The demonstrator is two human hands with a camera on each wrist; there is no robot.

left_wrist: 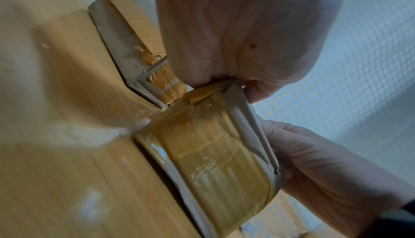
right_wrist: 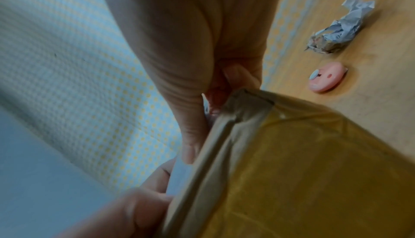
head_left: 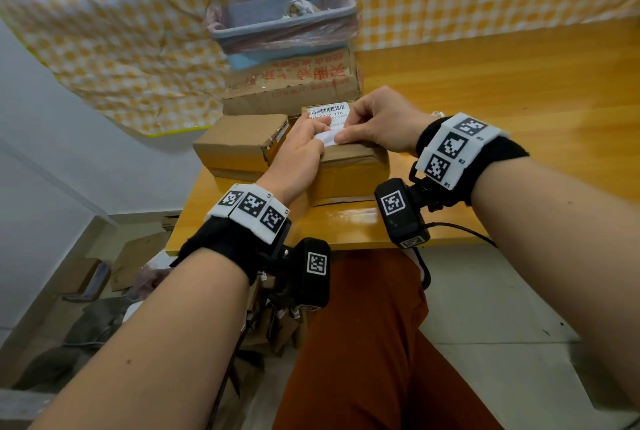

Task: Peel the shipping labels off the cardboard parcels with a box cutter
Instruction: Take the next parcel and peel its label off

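Left hand [head_left: 300, 149] and right hand [head_left: 377, 123] pinching lifted label [head_left: 329, 136] edge — parcel [head_left: 349, 170] at table [head_left: 485, 90] corner

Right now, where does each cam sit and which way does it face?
Head: on the head, looking down and forward at the parcel, label, bin; both forearms, left hand, right hand.
Left wrist: under the left palm, looking along it at the parcel's taped side; right hand in view too.
Right wrist: under the right palm, facing the parcel corner, cutter, paper scrap.
Shared: all three see the parcel and both hands.
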